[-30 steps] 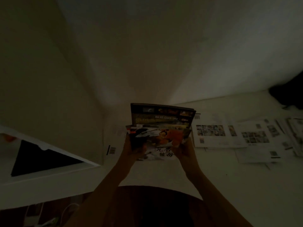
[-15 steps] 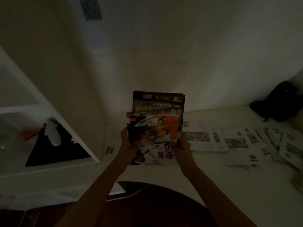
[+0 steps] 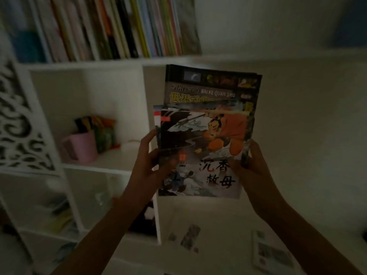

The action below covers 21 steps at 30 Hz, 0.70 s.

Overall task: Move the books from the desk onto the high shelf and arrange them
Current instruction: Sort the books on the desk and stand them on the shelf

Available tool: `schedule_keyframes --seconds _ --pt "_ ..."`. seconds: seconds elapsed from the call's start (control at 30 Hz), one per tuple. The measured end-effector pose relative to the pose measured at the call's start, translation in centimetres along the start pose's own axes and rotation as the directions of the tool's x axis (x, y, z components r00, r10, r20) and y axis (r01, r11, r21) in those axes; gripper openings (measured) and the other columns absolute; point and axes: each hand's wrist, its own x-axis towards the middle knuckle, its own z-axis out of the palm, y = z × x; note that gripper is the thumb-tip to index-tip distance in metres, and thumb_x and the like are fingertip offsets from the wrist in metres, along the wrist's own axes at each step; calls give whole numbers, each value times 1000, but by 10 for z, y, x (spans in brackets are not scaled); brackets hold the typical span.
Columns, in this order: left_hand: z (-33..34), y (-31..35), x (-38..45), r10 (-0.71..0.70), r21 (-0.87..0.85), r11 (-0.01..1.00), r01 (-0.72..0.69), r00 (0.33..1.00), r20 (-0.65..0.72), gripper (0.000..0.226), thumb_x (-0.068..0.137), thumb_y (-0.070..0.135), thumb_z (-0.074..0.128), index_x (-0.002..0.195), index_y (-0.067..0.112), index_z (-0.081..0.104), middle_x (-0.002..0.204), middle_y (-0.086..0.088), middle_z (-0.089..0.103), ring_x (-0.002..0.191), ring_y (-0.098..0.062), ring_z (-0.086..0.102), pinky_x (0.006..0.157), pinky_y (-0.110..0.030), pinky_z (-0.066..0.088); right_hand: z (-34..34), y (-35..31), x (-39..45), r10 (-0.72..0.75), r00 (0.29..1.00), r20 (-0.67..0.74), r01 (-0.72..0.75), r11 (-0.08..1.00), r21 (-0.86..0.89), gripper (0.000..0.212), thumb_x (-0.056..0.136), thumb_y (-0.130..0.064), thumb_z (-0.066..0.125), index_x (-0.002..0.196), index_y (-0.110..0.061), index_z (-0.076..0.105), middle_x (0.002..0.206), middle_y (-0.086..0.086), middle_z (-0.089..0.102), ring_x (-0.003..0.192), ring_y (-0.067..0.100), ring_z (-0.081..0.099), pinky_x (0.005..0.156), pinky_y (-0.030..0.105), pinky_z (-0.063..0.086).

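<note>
In the head view, below the white high shelf [image 3: 111,61] of upright books, the left hand [image 3: 148,162] and right hand [image 3: 251,167] grip a loose stack of dark illustrated picture books [image 3: 206,135] by its side edges (covers staggered). Risk: the smaller front book may slide out during the lift.

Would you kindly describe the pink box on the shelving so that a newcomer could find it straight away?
Start at the white shelf unit on the left, under the top row of upright books. In the open cubby just left of the left hand, the pink box stands on the cubby floor. It is the only plain pink thing there; its neighbour to the right is multicoloured.
</note>
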Motion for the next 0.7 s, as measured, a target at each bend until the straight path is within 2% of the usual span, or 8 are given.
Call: schedule_keyframes --seconds 0.1,0.2,0.3,0.4,0.53,0.6,0.67,0.7 --pt "-24 41 20 79 22 997 -79 996 -38 63 77 16 69 123 46 37 107 6 70 102 -16 66 78 -34 57 20 -45 27 -87 995 54 84 995 46 44 93 -2 50 121 -36 47 118 -7 62 101 8 64 80 32 57" --pt "-42 79 54 164 27 986 -163 984 -73 66 79 16 70 129 42 36 113 2 68 102 -19 66 79 -46 57 43 -91 67 -191 978 78 184 979 83 43 91 0 51 116 -34 50 113 -7 64 101 12 64 81 32 56" --pt "-47 112 106 298 31 955 -296 952 -66 71 80 12 68 135 34 28 115 4 64 101 -14 66 80 -39 57 59 -133 121 -280 957 72 275 959 73 34 91 1 52 104 -30 58 93 -14 69 87 5 67 74 25 57" --pt "-37 136 163 406 91 910 -405 914 14 69 87 5 59 135 24 13 120 8 53 109 -12 60 85 -29 55 57 -162 190 -213 977 30 211 976 60 41 89 5 51 124 -16 53 106 4 64 94 21 64 77 35 54" --pt "-14 133 231 510 202 839 -505 859 31 81 92 7 54 143 14 -9 137 -2 40 122 -10 48 101 -30 44 45 -186 260 -150 988 39 149 989 23 47 87 11 48 129 -11 48 112 11 57 88 20 59 69 28 51" --pt "1 123 255 554 274 796 -539 832 27 83 94 12 52 144 22 -13 147 -8 33 129 -12 41 107 -30 36 42 -180 283 -150 986 -76 128 962 -239 54 87 0 55 137 -13 41 123 12 50 104 24 54 79 30 50" --pt "20 111 273 613 388 726 -567 790 9 79 94 17 52 144 24 -9 150 -9 27 134 -15 33 112 -30 27 41 -169 296 -193 967 -168 54 794 -605 63 86 -18 65 141 -18 35 137 15 35 126 32 38 100 36 40" --pt "30 104 280 630 459 696 -552 777 -19 77 94 17 52 146 18 -4 150 -7 24 135 -14 28 113 -26 19 42 -165 298 -195 969 -150 54 763 -644 63 85 -21 66 140 -18 36 138 15 33 126 32 36 101 35 39"
